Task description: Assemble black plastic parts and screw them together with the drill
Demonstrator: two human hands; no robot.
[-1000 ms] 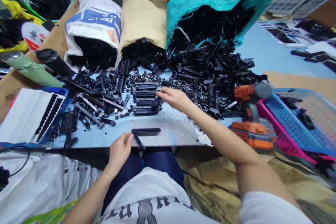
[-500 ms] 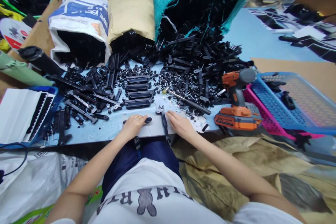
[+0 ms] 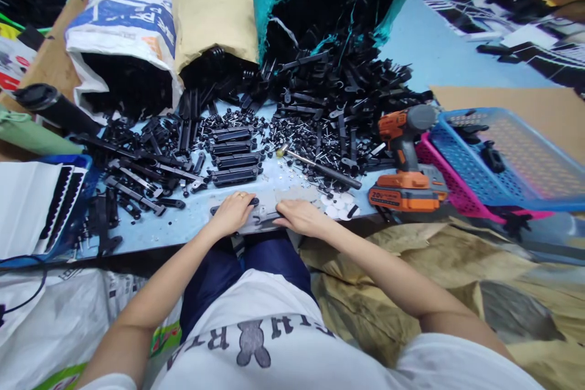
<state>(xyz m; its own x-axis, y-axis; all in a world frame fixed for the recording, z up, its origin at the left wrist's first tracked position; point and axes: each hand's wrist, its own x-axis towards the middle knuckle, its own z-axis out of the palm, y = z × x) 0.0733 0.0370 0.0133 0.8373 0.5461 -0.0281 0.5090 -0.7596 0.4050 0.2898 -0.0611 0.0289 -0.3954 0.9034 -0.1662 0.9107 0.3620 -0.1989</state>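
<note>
Fingers of the left hand (image 3: 233,213) lie closed over a black bar (image 3: 255,202), whose rounded end comes out past the fingertips; this hand seems to press it down so it does not slide. The right hand (image 3: 301,217) pinches a dark piece (image 3: 266,218) between thumb and fingers, although blur makes its exact shape difficult to tell. Both parts are at the front edge of the blue table (image 3: 159,233), over a pale board (image 3: 268,200), close to the body, where probably both hands can work with bent elbows and good control.

Just behind the left hand, four black assemblies (image 3: 236,161) lie side by side in a tidy row, apart from the loose heaps, perhaps so they are not mixed. To their right, the hammer (image 3: 324,169) rests beside the scattered screws (image 3: 297,134), its handle toward the right side, convenient for the right hand. The orange drill (image 3: 406,155) stands upright on its battery, which leaves its handle free to grasp.
</note>
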